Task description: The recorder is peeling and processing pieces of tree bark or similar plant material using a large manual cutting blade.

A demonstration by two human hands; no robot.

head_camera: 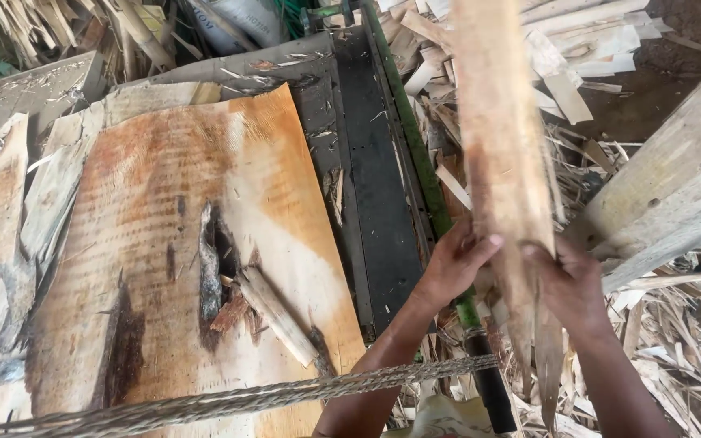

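Note:
My left hand (451, 264) and my right hand (571, 285) both grip a long pale strip of wood veneer (500, 138). It stands nearly upright and blurred, right of a green bar (415, 146). The strip's frayed lower end hangs below my hands. A large orange-brown veneer sheet (164, 268) with a dark torn hole lies flat to the left.
A black metal bed (379, 186) runs between the sheet and the green bar. A braided rope (229, 399) crosses the bottom. Veneer scraps (675, 341) pile up at the right and top. A pale wooden post (675, 186) leans at the right edge.

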